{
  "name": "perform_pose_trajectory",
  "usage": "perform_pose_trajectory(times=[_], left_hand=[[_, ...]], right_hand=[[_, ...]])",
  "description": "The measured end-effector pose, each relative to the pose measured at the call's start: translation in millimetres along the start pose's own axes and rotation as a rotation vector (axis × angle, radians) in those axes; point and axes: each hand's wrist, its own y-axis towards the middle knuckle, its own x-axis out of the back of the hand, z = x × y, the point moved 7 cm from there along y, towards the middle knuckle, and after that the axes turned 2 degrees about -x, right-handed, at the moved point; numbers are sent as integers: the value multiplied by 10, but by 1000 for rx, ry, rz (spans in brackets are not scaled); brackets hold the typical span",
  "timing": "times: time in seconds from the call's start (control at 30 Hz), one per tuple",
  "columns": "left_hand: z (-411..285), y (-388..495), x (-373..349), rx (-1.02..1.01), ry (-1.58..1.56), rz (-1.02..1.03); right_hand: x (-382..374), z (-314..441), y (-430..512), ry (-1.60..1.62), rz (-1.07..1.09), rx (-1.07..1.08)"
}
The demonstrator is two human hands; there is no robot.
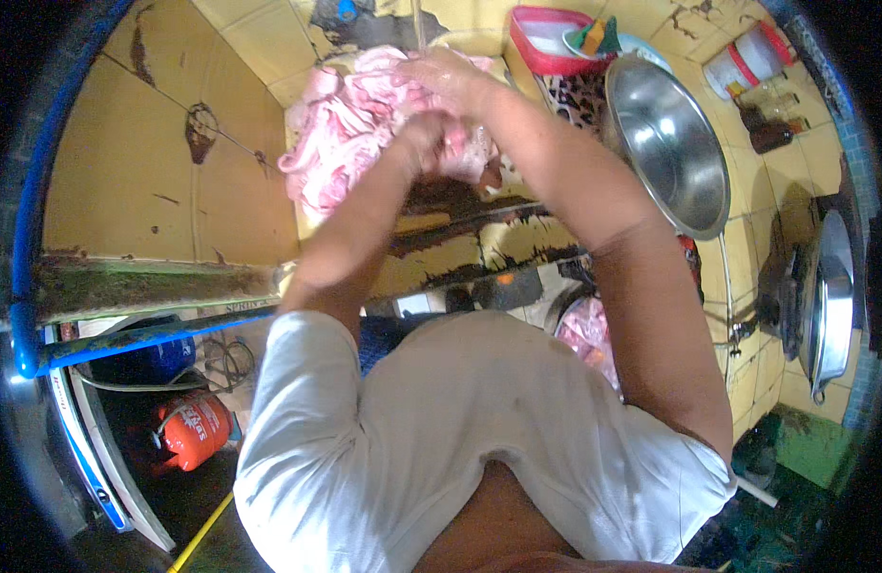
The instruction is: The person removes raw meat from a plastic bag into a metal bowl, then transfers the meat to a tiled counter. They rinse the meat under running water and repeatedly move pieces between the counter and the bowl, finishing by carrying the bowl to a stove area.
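Note:
A large heap of pale pink, wet, folded pieces (333, 143), which look like raw meat or offal, fills the tiled sink corner before me. My left hand (428, 142) is at the near right side of the heap, its fingers curled around a pink piece. My right hand (444, 77) lies on the far right part of the heap under a thin stream of water (417, 25). Its fingers are blurred, and I cannot tell whether they grip anything. White foam or wet film clings to the pieces beside my left hand.
A steel basin (670, 143) leans at the right, near a red tub (555, 39) with a sponge (595, 36). Below my right arm is a container of pink pieces (585, 333). A blue pipe (154, 335) and an orange gas cylinder (197, 430) are left.

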Motion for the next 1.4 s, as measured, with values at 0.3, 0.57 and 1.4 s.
perform_pose_trajectory(times=[0.3,0.57,1.4], left_hand=[[-492,985,481,-180,171,-186],[-683,74,-1,-301,203,-487],[0,-1529,1778,-234,1406,-729]], right_hand=[[648,-437,-848,11,-76,-562],[-72,-1089,-1277,709,-129,-728],[-429,-902,653,-981,343,-350]])
